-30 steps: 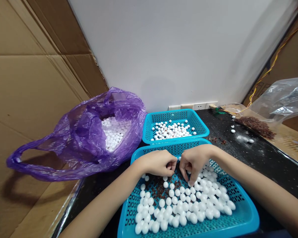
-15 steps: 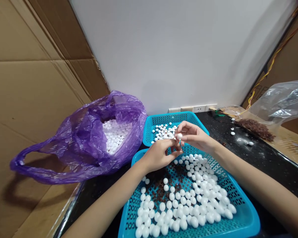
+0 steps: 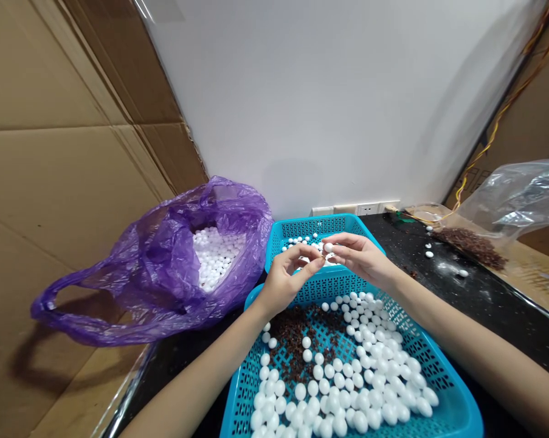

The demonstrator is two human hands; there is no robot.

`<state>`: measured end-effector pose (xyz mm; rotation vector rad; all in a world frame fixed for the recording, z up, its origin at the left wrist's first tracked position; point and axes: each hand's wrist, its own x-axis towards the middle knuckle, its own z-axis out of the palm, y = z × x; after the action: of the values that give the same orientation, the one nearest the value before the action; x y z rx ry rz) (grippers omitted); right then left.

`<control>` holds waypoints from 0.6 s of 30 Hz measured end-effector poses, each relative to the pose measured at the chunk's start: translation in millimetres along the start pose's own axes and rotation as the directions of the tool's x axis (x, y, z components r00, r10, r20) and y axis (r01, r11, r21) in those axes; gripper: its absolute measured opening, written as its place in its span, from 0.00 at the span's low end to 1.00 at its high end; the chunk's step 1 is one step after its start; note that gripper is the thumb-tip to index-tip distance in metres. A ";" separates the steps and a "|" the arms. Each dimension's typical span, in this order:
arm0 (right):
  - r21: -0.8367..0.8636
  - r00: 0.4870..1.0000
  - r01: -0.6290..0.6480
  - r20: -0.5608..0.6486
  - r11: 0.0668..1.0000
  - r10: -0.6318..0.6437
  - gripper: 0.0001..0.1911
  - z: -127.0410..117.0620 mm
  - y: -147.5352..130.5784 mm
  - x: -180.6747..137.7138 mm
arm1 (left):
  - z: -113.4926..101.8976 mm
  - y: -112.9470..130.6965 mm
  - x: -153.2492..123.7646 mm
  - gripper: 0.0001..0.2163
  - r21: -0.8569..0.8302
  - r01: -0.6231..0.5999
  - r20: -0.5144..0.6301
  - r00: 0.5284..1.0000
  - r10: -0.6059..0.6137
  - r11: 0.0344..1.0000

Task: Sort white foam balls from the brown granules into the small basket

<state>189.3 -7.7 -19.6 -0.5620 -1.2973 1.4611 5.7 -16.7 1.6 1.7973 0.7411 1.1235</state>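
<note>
My right hand (image 3: 363, 258) pinches a small white ball (image 3: 329, 247) between thumb and fingertips, above the far part of the near blue basket. Close beside it, my left hand (image 3: 290, 274) has thumb and index finger pressed together on a small brown bit (image 3: 322, 256), partly hidden by the fingertips. Below both hands, the near blue basket (image 3: 456, 401) holds many white balls (image 3: 338, 401) at its front and right. Brown crumbly flakes (image 3: 295, 340) lie at its left and back. A second blue basket (image 3: 296, 225) behind the hands holds more white balls.
On the left, an open purple plastic bag (image 3: 155, 267) is filled with white balls. A black countertop (image 3: 406, 286) carries a few loose balls. A brown flake pile (image 3: 472, 246) lies by a clear plastic bag (image 3: 520, 191). Wall sockets (image 3: 368, 209) line the back.
My left hand has drawn slightly left and up, and its fingertips now stand a little apart from the right hand's. The white ball stays in the right hand. The view has tilted slightly.
</note>
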 end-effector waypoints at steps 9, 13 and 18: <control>-0.003 1.000 -0.002 0.013 1.000 0.002 0.10 0.5 -0.4 0.1 | -1.0 4.6 1.0 0.06 -0.062 0.090 -0.014 0.996 -0.091 0.994; -0.003 1.000 0.012 0.019 1.000 -0.012 0.09 -0.3 1.8 0.8 | -1.4 4.2 0.9 0.06 -0.084 0.103 -0.003 0.995 -0.104 0.991; -0.011 1.000 0.006 0.015 1.000 -0.006 0.09 -0.7 3.8 1.1 | -1.4 4.9 1.3 0.05 -0.148 0.138 0.004 0.990 -0.139 0.979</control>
<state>188.0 -5.9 -22.9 -0.5548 -1.3187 1.4563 5.2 -17.4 6.7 1.5946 0.7546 1.0638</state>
